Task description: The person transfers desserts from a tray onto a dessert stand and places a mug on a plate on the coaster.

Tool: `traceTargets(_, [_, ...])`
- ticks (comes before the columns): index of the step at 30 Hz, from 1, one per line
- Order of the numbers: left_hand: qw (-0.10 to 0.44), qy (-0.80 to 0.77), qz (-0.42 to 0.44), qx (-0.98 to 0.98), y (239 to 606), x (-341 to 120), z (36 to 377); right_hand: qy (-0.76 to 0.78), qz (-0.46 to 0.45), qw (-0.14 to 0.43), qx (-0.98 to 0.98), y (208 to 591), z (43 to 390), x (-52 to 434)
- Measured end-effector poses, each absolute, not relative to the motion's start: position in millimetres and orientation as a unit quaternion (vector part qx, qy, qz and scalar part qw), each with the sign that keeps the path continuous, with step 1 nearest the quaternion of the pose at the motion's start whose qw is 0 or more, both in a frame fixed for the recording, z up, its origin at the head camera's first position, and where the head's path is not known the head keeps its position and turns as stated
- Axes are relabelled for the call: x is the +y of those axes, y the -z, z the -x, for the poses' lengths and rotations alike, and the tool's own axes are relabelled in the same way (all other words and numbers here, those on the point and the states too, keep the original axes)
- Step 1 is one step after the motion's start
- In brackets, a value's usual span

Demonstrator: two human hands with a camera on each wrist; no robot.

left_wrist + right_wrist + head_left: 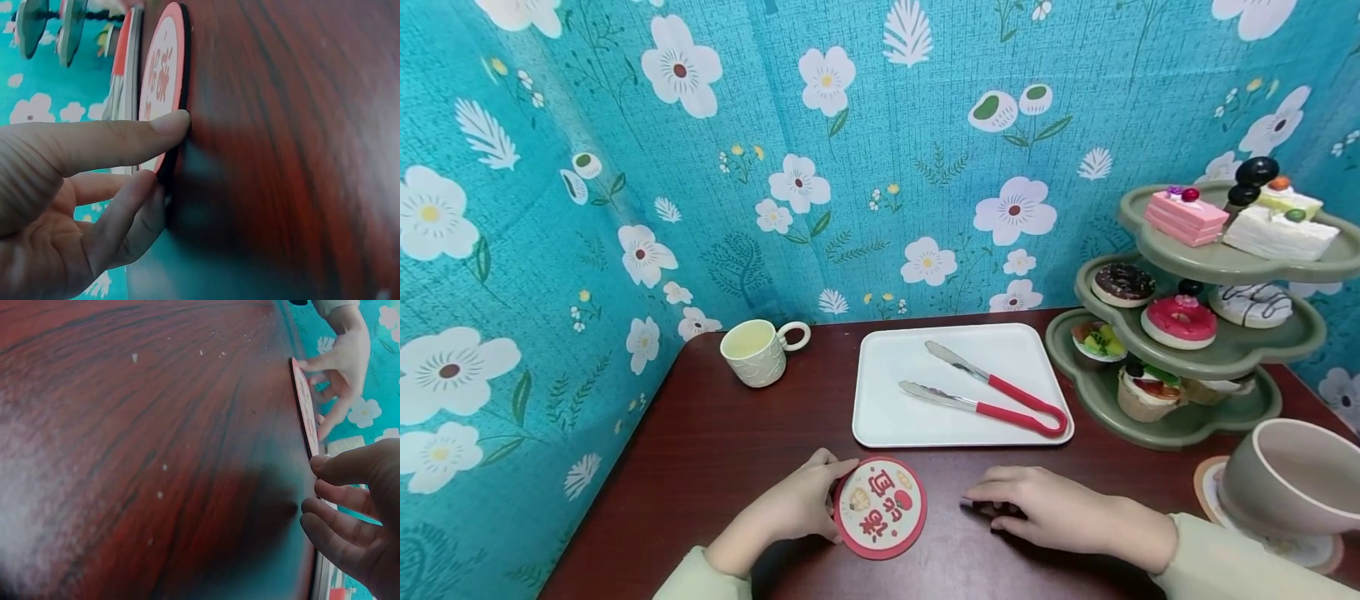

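A round red-rimmed coaster [880, 510] with red characters and fruit pictures lies near the front of the dark wooden table. My left hand [801, 502] holds it by its left edge, thumb and fingers spread along the rim. In the left wrist view, the thumb and fingertips meet the dark side of the coaster [164, 78]. To the right, apart from the coaster, my right hand [1048, 510] hovers low over or rests on the table, fingers loosely bent with nothing in them. Both hands also show in the right wrist view, the right hand [359, 515] nearer.
Behind the hands is a white tray [880, 417] bearing red-handled tongs [1015, 414]. A pale mug [756, 358] stands back left. At right rises a green three-tier stand [1210, 358] with cakes and doughnuts; before it, a beige cup [1262, 492] sits on another coaster [1210, 492].
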State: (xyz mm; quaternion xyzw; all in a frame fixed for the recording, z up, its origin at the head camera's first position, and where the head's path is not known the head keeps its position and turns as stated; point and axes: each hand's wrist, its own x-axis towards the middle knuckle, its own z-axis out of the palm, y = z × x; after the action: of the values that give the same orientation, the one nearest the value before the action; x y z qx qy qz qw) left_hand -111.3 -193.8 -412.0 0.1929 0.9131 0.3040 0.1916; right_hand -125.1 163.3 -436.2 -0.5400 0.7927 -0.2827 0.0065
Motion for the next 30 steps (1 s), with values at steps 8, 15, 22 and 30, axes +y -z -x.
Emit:
traceTargets(8, [0.199, -0.296, -0.219, 0.908, 413.1, -167.8, 116.6, 0.269, 0.506, 0.002, 0.82, 436.4, 126.2, 159.2])
traceTargets(15, [0.204, -0.299, -0.239, 0.901, 413.0, -154.7, 118.1, 0.249, 0.448, 0.057, 0.857, 432.4, 123.3, 154.2])
traceTargets(22, [0.198, -0.294, -0.245, 0.902, 415.8, -146.6, 118.8, 0.29, 0.4, 0.137, 0.858, 426.9, 124.2, 144.7])
traceTargets(30, [0.178, -0.273, -0.26, 0.909, 420.0, -140.8, 119.9, 0.474, 0.301, 0.234, 0.794, 428.4, 136.2, 147.7])
